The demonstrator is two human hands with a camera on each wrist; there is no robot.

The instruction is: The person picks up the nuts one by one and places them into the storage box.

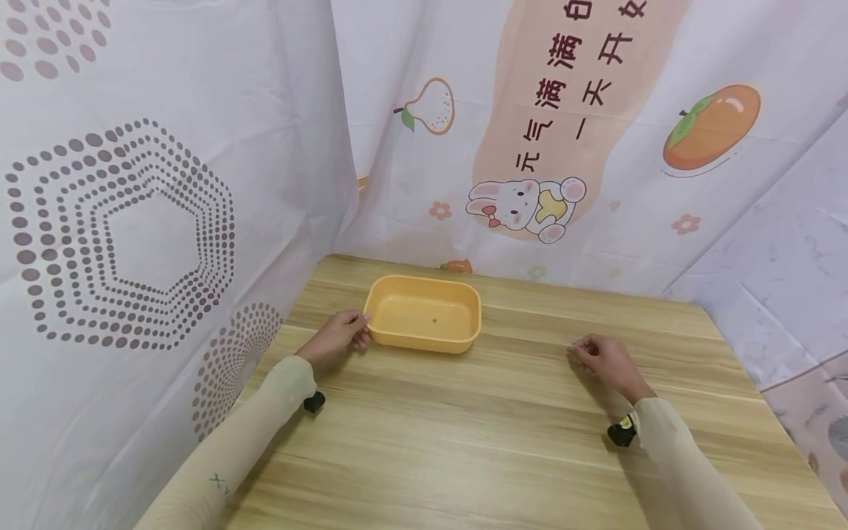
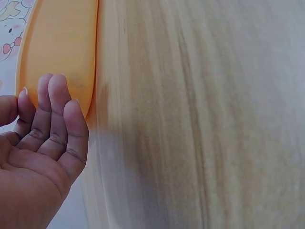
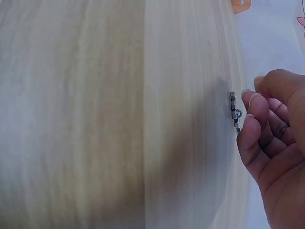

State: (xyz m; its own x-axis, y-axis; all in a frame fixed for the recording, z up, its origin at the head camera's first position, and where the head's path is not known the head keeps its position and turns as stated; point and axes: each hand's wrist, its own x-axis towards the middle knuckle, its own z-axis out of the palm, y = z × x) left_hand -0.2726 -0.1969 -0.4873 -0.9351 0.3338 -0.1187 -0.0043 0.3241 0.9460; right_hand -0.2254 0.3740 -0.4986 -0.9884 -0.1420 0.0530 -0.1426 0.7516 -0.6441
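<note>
A yellow plastic tub (image 1: 424, 344) stands on the wooden table, toward its far left side. My left hand (image 1: 341, 335) pinches the tub's left rim between thumb and index finger; the other fingers lie loosely bent against the outside of its wall (image 2: 59, 38). One tiny dark piece (image 1: 434, 321) lies on the tub floor. To the right, my right hand (image 1: 609, 361) is low over the table, thumb and fingers loosely bent. Several small silver metal nuts (image 3: 234, 106) lie in a short row on the wood by its fingertips, mostly hidden by the hand in the head view.
The wood-grain table (image 1: 450, 434) spreads between and in front of both arms. White printed curtains (image 1: 391, 184) hang along its back, left and right sides. A small black device (image 1: 621, 432) is worn at the right wrist, another (image 1: 314, 402) at the left.
</note>
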